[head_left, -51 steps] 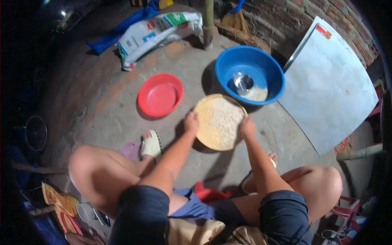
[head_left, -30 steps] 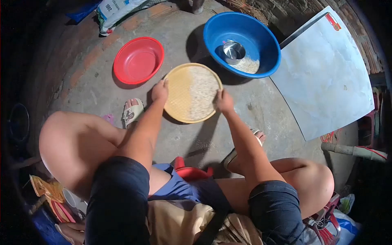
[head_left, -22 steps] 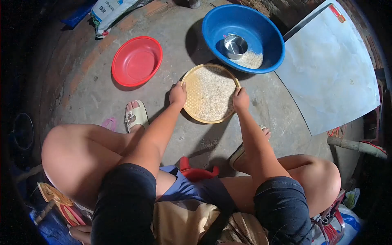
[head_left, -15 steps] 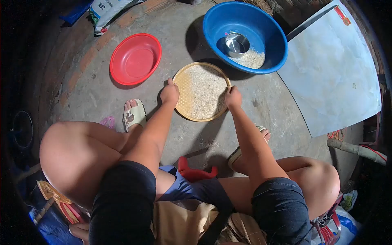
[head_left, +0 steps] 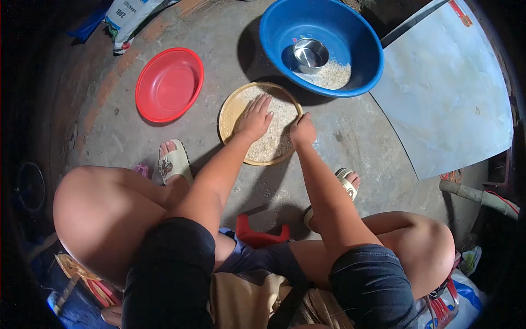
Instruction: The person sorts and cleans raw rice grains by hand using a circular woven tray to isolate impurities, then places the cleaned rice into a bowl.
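A round woven tray (head_left: 228, 118) bears a layer of pale grain (head_left: 279, 118), which looks like rice. My left hand (head_left: 255, 118) lies flat over the grain with its fingers stretched out, palm down. At the tray's right rim, my right hand (head_left: 303, 130) is closed around the edge. Behind the tray to the right stands a large blue basin (head_left: 350, 38), with a metal bowl (head_left: 310, 55) and more grain (head_left: 335, 75) inside. A red basin (head_left: 170, 85) sits on the floor to the left of the tray.
A pale flat sheet (head_left: 444, 88) lies at the right, near a pole (head_left: 476, 198). A printed sack (head_left: 129, 19) is at the back left. Between my sandalled feet and nearer to me is a red plastic object (head_left: 262, 234). Scattered grains dot the concrete floor (head_left: 219, 66).
My left hand has let go of the tray's left rim and moved right onto the grain, its fingers now spread. My right hand still grips the rim. The whole view has shifted slightly.
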A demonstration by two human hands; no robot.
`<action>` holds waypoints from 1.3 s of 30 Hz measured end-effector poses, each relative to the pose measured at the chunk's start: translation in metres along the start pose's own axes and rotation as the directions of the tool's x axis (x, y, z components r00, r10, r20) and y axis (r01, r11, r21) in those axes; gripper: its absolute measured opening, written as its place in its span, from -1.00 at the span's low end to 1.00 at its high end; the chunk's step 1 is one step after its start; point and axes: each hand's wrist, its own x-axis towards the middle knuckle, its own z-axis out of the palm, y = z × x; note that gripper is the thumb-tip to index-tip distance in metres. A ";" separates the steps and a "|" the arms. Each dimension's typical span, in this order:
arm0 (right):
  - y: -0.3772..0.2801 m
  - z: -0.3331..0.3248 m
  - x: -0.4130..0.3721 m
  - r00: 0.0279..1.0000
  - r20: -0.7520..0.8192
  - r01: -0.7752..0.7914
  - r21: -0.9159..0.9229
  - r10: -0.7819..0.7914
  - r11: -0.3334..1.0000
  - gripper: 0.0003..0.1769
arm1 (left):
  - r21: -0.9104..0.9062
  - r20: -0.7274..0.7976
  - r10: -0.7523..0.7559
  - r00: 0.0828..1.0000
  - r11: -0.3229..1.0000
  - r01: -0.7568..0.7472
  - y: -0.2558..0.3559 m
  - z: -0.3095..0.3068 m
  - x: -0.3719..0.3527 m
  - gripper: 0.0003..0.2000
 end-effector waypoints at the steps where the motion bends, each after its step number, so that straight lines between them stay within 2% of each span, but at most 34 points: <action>1: 0.001 0.001 0.001 1.000 -0.001 -0.003 -0.002 0.003 1.000 -0.70 | 0.022 0.004 0.003 1.000 1.000 -0.003 0.001 0.003 0.000 -0.49; 4: 0.005 0.004 0.004 1.000 -0.027 0.013 0.030 -0.013 0.999 -0.67 | 0.072 0.024 -0.002 1.000 0.997 0.000 -0.002 0.012 0.002 -0.47; 6: 0.008 0.003 0.003 0.996 -0.036 0.078 0.034 -0.077 0.996 -0.67 | 0.100 0.047 -0.011 0.999 0.995 0.006 0.001 0.016 0.001 -0.46; 8: 0.008 -0.001 0.002 0.998 -0.002 0.067 0.021 -0.067 0.998 -0.68 | 0.079 0.080 0.082 0.993 0.993 -0.089 0.005 0.016 0.001 -0.46; 9: 0.008 -0.001 0.003 0.998 0.028 0.064 0.009 -0.064 0.998 -0.70 | 0.078 0.084 0.082 0.993 0.993 -0.089 0.008 0.016 -0.001 -0.46; 11: 0.009 0.000 0.004 0.997 0.029 0.068 0.018 -0.068 0.998 -0.70 | 0.015 0.163 0.220 0.962 0.974 -0.225 0.017 0.015 -0.009 -0.47; 12: 0.009 0.000 0.004 0.997 0.028 0.073 0.027 -0.074 0.997 -0.70 | 0.016 0.163 0.220 0.962 0.974 -0.226 0.018 0.016 -0.014 -0.47; 14: 0.009 0.000 0.006 0.997 0.041 0.061 0.032 -0.062 0.998 -0.70 | -0.073 0.254 0.373 0.892 0.927 -0.367 0.021 0.016 -0.024 -0.49; 15: 0.009 -0.001 0.006 0.997 0.057 0.046 0.036 -0.048 0.998 -0.70 | -0.051 0.204 0.458 0.865 0.887 -0.458 0.019 0.018 -0.030 -0.57; 16: 0.010 -0.002 0.006 0.997 0.054 0.047 0.034 -0.049 0.998 -0.70 | -0.051 0.201 0.459 0.865 0.887 -0.459 0.016 0.019 -0.037 -0.57; 18: 0.011 -0.004 0.005 0.995 0.086 0.053 0.032 -0.055 0.998 -0.69 | -0.032 0.249 0.495 0.832 0.863 -0.504 0.014 0.015 -0.046 -0.74; 19: 0.012 -0.005 0.005 0.995 0.084 0.057 0.032 -0.059 0.998 -0.69 | -0.030 0.245 0.496 0.833 0.863 -0.504 0.015 0.011 -0.046 -0.74; 21: 0.014 -0.004 0.005 0.991 0.112 0.071 0.025 -0.073 0.997 -0.66 | 0.041 0.461 0.546 0.699 0.774 -0.632 0.017 0.002 -0.045 -0.84; 22: 0.016 -0.002 0.005 0.991 0.107 0.076 0.027 -0.079 0.997 -0.66 | 0.048 0.458 0.547 0.701 0.772 -0.634 0.017 0.001 -0.046 -0.84; 25: 0.013 0.000 0.000 0.994 0.069 0.083 0.056 -0.086 0.995 -0.67 | 0.072 0.452 0.463 0.762 0.833 -0.548 0.015 0.004 -0.050 -0.83; 27: 0.007 0.002 -0.015 0.940 -0.291 0.178 -0.034 -0.180 0.983 -0.70 | 0.057 0.288 0.277 0.917 0.951 -0.305 0.017 0.002 -0.049 -0.80; 28: 0.002 0.000 -0.020 0.937 -0.296 0.185 -0.033 -0.187 0.982 -0.70 | 0.061 0.281 0.278 0.919 0.950 -0.306 0.021 -0.001 -0.046 -0.80; 29: -0.002 -0.002 -0.024 0.904 -0.346 0.264 -0.014 -0.252 0.965 -0.72 | -0.006 0.151 0.155 0.976 0.988 -0.156 0.025 -0.003 -0.041 -0.78; 30: -0.006 -0.001 -0.026 0.863 -0.398 0.341 0.001 -0.312 0.940 -0.73 | -0.094 0.030 0.016 0.999 0.996 -0.013 0.030 -0.005 -0.034 -0.75; 31: -0.010 0.004 -0.024 0.859 -0.381 0.399 0.081 -0.341 0.914 -0.72 | -0.181 -0.030 -0.074 0.997 0.981 0.067 0.034 -0.006 -0.026 -0.73; 32: -0.016 0.007 -0.022 0.856 -0.387 0.402 0.082 -0.343 0.912 -0.72 | -0.178 -0.036 -0.069 0.997 0.982 0.062 0.038 -0.008 -0.019 -0.73; 33: -0.022 0.009 -0.018 0.956 -0.185 0.282 0.344 -0.229 0.896 -0.70 | -0.285 -0.116 -0.111 0.987 0.956 0.074 0.043 -0.013 -0.012 -0.73; 34: -0.027 0.015 -0.015 0.987 0.055 0.098 0.555 -0.154 0.826 -0.67 | -0.388 -0.188 -0.160 0.969 0.918 0.076 0.052 -0.020 -0.006 -0.73; 35: -0.035 0.023 -0.013 0.974 0.218 -0.137 0.783 -0.062 0.607 -0.62 | -0.420 -0.185 -0.205 0.961 0.901 0.111 0.061 -0.027 -0.001 -0.73; 36: -0.041 0.020 -0.014 0.975 0.214 -0.132 0.787 -0.065 0.603 -0.62 | -0.416 -0.190 -0.201 0.961 0.903 0.106 0.068 -0.032 0.003 -0.73; 37: -0.045 0.017 -0.016 0.888 0.384 -0.323 0.912 -0.253 0.252 -0.63 | -0.448 -0.208 -0.221 0.953 0.888 0.108 0.076 -0.036 0.006 -0.73; 38: -0.049 0.014 -0.018 0.738 0.526 -0.596 0.801 -0.422 -0.045 -0.64 | -0.480 -0.224 -0.243 0.944 0.870 0.110 0.083 -0.041 0.007 -0.72; 39: -0.052 0.013 -0.017 0.650 0.573 -0.701 0.705 -0.499 -0.104 -0.64 | -0.514 -0.239 -0.278 0.930 0.849 0.121 0.087 -0.043 0.007 -0.72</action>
